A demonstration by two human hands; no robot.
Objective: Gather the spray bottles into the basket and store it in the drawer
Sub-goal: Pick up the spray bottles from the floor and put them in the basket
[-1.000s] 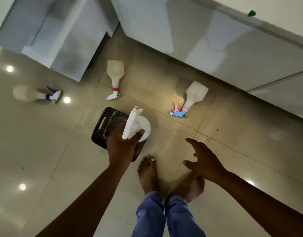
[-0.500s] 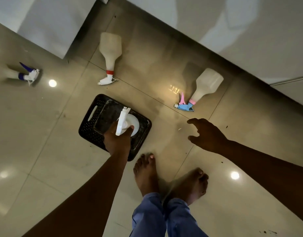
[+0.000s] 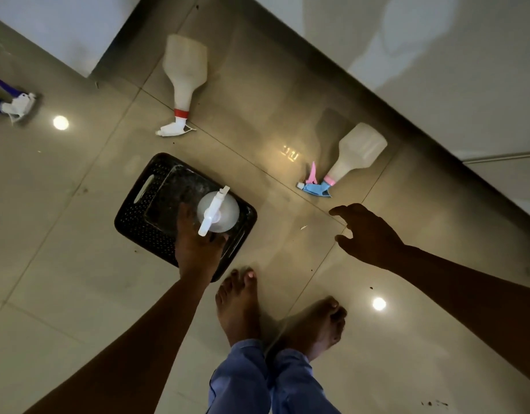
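A black perforated basket (image 3: 138, 216) sits on the tiled floor in front of my feet. My left hand (image 3: 195, 249) grips a white spray bottle (image 3: 218, 212) held upright inside the basket's right half. A bottle with a red collar (image 3: 184, 73) lies on the floor beyond the basket. Another bottle with a pink and blue trigger (image 3: 353, 156) lies to the right. My right hand (image 3: 368, 234) hovers with its fingers apart, just short of that trigger. Only the blue-collared head of a further bottle (image 3: 14, 104) shows at the left edge.
White cabinet fronts (image 3: 437, 55) run along the far right, and another white unit (image 3: 48, 28) stands at the top left. My bare feet (image 3: 240, 303) stand just behind the basket. Ceiling lights glare off the glossy tiles.
My left hand lowered the white bottle down into the basket. My right hand moved forward toward the pink and blue bottle. The view tilted down and closer to the floor.
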